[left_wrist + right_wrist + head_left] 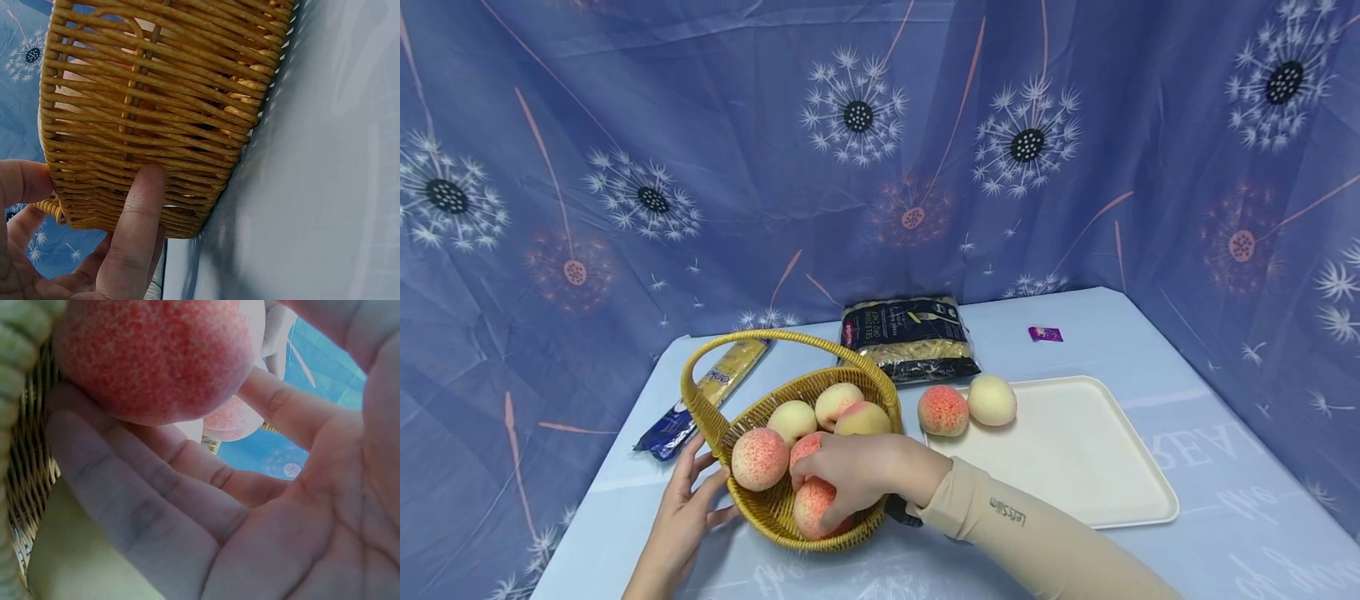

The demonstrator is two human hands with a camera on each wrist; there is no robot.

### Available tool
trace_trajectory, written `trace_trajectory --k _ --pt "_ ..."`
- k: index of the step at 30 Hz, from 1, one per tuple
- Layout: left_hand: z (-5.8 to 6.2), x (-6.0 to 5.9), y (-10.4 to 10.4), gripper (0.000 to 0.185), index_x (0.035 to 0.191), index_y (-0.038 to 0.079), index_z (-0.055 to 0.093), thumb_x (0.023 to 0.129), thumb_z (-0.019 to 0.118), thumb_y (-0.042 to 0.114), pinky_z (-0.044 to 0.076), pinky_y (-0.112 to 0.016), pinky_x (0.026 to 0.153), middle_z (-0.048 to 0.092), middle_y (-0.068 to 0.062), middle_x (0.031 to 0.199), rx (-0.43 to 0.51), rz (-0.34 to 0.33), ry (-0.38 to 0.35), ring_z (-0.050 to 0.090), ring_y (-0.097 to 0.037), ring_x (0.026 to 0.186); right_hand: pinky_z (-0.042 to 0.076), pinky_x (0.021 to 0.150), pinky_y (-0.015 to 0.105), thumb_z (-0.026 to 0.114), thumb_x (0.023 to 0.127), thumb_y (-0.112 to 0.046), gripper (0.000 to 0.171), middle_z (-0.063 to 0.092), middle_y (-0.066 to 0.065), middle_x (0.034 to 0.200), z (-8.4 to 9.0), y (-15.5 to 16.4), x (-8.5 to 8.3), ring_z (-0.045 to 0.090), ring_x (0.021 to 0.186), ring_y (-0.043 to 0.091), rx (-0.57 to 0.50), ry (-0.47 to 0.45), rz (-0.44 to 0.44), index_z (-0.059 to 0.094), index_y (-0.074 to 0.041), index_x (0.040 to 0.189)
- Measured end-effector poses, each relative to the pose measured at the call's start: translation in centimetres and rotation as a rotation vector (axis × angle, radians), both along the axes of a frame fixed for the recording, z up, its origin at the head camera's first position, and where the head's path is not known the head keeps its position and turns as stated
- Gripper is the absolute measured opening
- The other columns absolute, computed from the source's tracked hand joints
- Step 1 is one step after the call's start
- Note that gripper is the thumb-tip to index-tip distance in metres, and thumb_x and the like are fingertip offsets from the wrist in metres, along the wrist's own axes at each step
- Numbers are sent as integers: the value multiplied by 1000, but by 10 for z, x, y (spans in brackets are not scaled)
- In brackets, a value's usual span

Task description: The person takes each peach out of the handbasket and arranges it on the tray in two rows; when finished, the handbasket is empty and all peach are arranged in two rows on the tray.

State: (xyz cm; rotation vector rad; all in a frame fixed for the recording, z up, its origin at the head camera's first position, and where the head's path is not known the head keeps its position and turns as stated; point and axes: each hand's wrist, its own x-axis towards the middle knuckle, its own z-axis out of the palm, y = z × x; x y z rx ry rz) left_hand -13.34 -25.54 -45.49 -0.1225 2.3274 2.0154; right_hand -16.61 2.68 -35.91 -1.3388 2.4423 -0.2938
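A yellow wicker basket (775, 533) with a tall arched handle holds several peaches, some red-speckled, some pale. My right hand (865, 471) reaches down into its front right part, fingers and thumb around a red-speckled peach (817, 507). In the right wrist view that peach (156, 356) lies against the curled fingers, close to the woven wall. On the left side, my left hand (688, 508) touches the basket from outside with spread fingers. The left wrist view shows a straight finger (134, 225) against the weave (169, 106) and the thumb at the rim.
A cream tray (1075, 450) lies to the right, with a red peach (943, 411) and a pale peach (992, 400) at its far left corner. Behind the basket are a dark pasta bag (910, 337), a yellow-and-blue packet (715, 392) and a small purple packet (1045, 334). A patterned curtain hangs behind.
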Motion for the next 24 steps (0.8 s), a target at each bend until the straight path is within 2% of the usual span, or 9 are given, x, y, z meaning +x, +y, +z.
trace_trajectory --k 12,24 --pt "0 0 1 68 172 28 18 114 53 20 67 -41 82 23 -27 165 2 -3 12 65 -4 110 46 110 19 85 92 -37 46 66 -10 130 -3 8 0 56 123 5 -58 -26 -7 68 -24 133" --pt "0 1 1 67 172 27 18 114 53 20 67 -40 81 23 -28 165 -8 -3 11 64 -3 109 45 111 17 83 96 -37 49 61 -8 137 -1 13 -2 52 125 3 -164 -73 11 65 -24 139"
